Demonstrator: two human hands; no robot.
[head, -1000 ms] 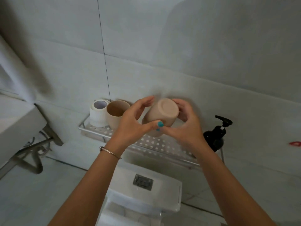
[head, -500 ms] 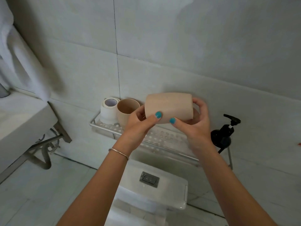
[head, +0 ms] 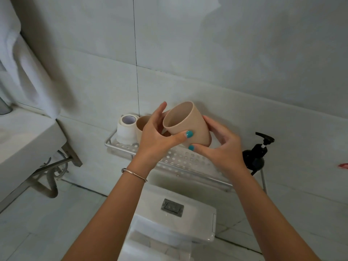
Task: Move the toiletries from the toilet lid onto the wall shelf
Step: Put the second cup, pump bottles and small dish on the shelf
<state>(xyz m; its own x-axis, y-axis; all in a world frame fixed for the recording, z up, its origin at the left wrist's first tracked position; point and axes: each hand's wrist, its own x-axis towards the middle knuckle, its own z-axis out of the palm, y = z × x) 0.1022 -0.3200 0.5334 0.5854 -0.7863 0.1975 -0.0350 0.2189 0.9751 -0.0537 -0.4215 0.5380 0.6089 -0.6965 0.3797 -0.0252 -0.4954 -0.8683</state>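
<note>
Head view: 2 bare hands hold a beige cup [head: 188,125] above the perforated wall shelf [head: 186,161], its mouth tilted up and toward the left. Left hand [head: 156,136] wraps the rim side, thumb pressed on the cup wall; right hand [head: 224,147] cradles the base with curled fingers. A second beige cup [head: 142,125] and a white paper roll [head: 126,129] stand at the shelf's left end. A black pump bottle [head: 256,155] sits just right of the shelf, above the toilet tank [head: 180,213].
</note>
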